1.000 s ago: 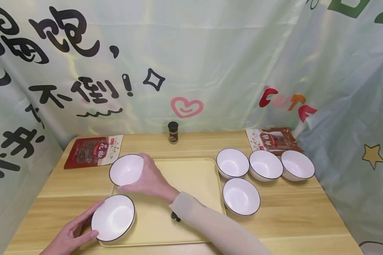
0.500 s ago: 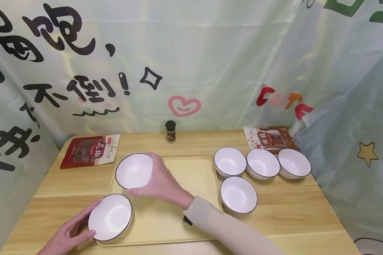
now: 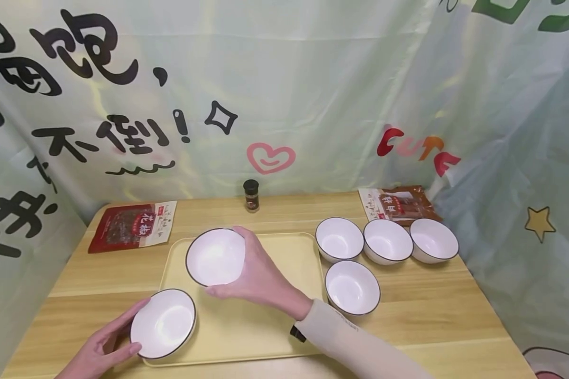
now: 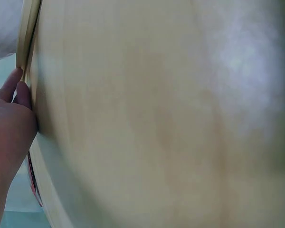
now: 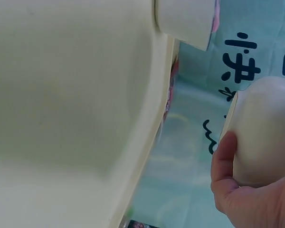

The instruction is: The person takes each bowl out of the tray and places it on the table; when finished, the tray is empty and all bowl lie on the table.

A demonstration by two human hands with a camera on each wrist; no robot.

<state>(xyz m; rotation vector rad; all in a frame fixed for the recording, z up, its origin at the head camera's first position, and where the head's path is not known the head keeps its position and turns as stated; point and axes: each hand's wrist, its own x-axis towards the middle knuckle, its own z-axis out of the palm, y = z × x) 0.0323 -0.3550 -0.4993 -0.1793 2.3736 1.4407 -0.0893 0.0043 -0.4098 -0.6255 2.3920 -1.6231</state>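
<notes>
At the near left corner of the tray (image 3: 294, 252), the person's left grip (image 3: 99, 347) holds the near left bowl (image 3: 163, 323) with thumb and fingers spanning its left side; the left wrist view is mostly blurred wood, so whether that bowl bears on the tray or is held just above it cannot be told. To its right, over the tray's left half, the right grip (image 3: 261, 281) pinches the raised bowl (image 3: 214, 258) by its right side, thumb toward the tray's near edge and fingers toward its far edge; the right wrist view suggests this bowl is clear of the tray. To handle it well, the person would probably do best to keep its mouth level, squeeze the smooth wall firmly without digging at the rim, leave the left grip steady, and keep the two bowls from knocking. The sleeve (image 3: 355, 337) crosses the tray's near right part, so it calls for care around the fourth bowl (image 3: 352, 287), just beside the tray's right edge, and the row of three bowls (image 3: 388, 241) behind that. As for writing, the backdrop cloth (image 3: 313, 79) behind the tray shows 不倒! in black at the left; the red packet (image 3: 130, 227), beyond the tray's far left corner, reads 花椒; the black-capped jar (image 3: 251, 196) behind the tray has a label too small to read; the brown packet (image 3: 403, 204), beyond the tray's far right corner, carries characters that stay unclear; above it the cloth spells CUTE.
</notes>
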